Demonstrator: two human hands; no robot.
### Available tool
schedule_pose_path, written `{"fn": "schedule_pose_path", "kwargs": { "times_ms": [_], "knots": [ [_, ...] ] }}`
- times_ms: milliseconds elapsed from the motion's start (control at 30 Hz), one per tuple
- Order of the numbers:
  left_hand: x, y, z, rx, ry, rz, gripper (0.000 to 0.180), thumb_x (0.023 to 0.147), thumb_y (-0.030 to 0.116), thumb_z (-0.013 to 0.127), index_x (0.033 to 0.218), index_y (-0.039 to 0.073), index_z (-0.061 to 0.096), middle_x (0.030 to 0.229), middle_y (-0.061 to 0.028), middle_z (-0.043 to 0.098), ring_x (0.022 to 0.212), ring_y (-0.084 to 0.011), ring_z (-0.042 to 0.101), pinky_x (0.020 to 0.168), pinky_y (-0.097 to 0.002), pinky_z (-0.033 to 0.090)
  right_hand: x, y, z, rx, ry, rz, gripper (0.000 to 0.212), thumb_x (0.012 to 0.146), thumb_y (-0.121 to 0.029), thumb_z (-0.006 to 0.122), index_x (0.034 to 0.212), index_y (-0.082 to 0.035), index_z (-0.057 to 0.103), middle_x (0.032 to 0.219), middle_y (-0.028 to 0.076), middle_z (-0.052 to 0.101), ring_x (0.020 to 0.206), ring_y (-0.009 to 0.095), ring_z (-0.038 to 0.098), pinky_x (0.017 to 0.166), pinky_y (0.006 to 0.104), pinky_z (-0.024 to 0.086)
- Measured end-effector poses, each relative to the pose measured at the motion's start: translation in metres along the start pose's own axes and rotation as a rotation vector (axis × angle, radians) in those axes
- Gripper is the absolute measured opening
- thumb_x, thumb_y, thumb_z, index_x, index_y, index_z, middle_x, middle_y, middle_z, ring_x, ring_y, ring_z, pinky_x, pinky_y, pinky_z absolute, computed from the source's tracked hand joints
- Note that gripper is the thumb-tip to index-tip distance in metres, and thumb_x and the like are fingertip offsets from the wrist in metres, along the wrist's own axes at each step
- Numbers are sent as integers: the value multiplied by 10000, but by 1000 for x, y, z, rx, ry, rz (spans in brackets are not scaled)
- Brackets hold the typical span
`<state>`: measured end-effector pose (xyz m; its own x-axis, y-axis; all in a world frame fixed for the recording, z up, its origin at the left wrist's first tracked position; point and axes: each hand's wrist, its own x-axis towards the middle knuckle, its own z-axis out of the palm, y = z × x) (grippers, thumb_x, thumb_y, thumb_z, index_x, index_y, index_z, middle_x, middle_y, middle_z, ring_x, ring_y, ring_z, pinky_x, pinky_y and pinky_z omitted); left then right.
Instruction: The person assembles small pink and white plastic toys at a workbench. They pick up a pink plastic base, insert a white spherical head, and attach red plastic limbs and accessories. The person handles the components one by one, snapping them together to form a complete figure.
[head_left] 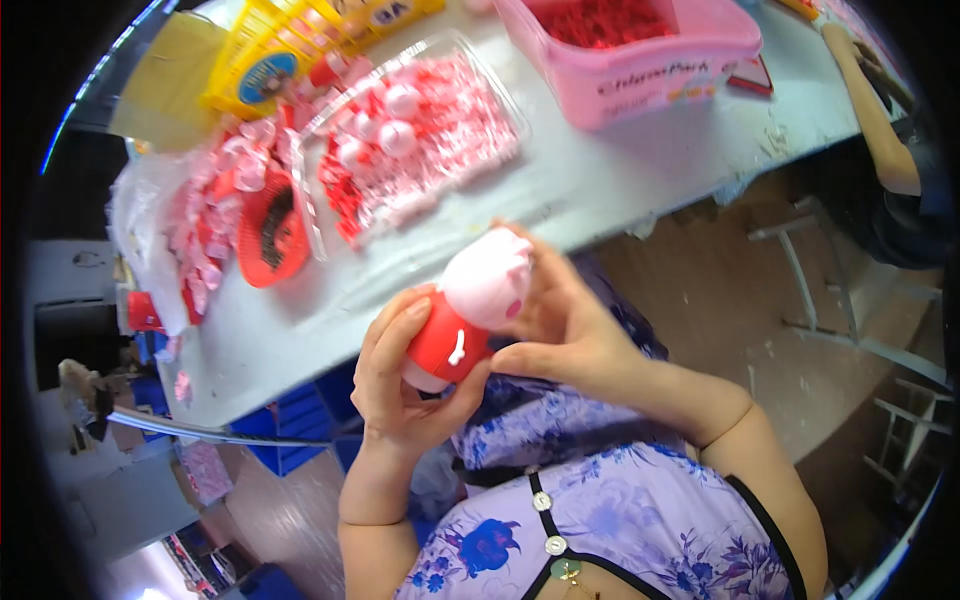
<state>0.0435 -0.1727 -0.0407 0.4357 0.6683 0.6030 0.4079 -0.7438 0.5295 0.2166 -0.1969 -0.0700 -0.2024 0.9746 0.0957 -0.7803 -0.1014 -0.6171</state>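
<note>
Between my hands is a plastic toy figure [447,335] with a pale pink head, a red body and a small white arm on its side. It tilts, its head up and to the right, over the table's near edge. My left hand [390,370] wraps round the red body, thumb on the near side and fingers on the far side. My right hand [575,335] is closed about the pink head from the right. Its fingers pass behind the head, partly hidden, and its thumb lies close to the body.
On the table [590,190], a clear tray [312,205] holds pink and red parts with several pale round pieces. A red bowl [250,270] contains small dark pieces. Nearby are a yellow basket [235,85], a pink tub [640,85] and another person's arm [870,110].
</note>
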Motion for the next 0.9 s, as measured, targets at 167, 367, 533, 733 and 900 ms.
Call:
{"fn": "schedule_pose_path", "kwargs": {
  "times_ms": [167, 367, 533, 733, 900],
  "knots": [
    [-60, 7, 18, -519, -191, -374, 575, 700, 65, 768, 1191, -70, 503, 1095, -231, 601, 982, -276, 622, 867, -352, 495, -45, -26, -34, -673, -102, 269, 632, 792, -115, 730, 1352, -53, 444, 1301, 108, 509, 1138, 174, 519, 978, 331, 416],
    [-114, 13, 34, -767, -351, -746, 557, 735, 72, 767, 1209, -67, 509, 1135, -168, 602, 1006, -201, 606, 871, -309, 485, -77, -10, -55, -801, -53, 477, 475, 799, -212, 741, 1216, -46, 585, 1089, 99, 642, 994, 151, 600, 879, 291, 479],
    [-136, 10, 37, -868, -454, -909, 552, 738, 108, 775, 1212, -36, 531, 1139, -148, 599, 1011, -189, 596, 885, -305, 469, -107, 17, -59, -573, 133, 566, 429, 809, -187, 733, 1182, -27, 596, 1103, 94, 623, 1019, 136, 588, 888, 273, 475],
    [-135, 7, 29, -649, -572, -818, 551, 702, 169, 808, 1167, -3, 568, 1078, -149, 601, 991, -252, 609, 862, -324, 480, -103, 17, -51, -762, 50, 565, 407, 788, -160, 731, 1141, -13, 590, 1077, 96, 618, 1007, 180, 598, 872, 304, 474],
    [-138, 17, 30, -568, -486, -679, 535, 682, 179, 828, 1109, -3, 563, 1072, -167, 611, 960, -289, 625, 828, -351, 504, -87, 16, -46, -1133, -283, 403, 408, 715, -176, 773, 1056, -29, 602, 1000, 118, 622, 949, 278, 610, 816, 350, 471]
  ]
}}
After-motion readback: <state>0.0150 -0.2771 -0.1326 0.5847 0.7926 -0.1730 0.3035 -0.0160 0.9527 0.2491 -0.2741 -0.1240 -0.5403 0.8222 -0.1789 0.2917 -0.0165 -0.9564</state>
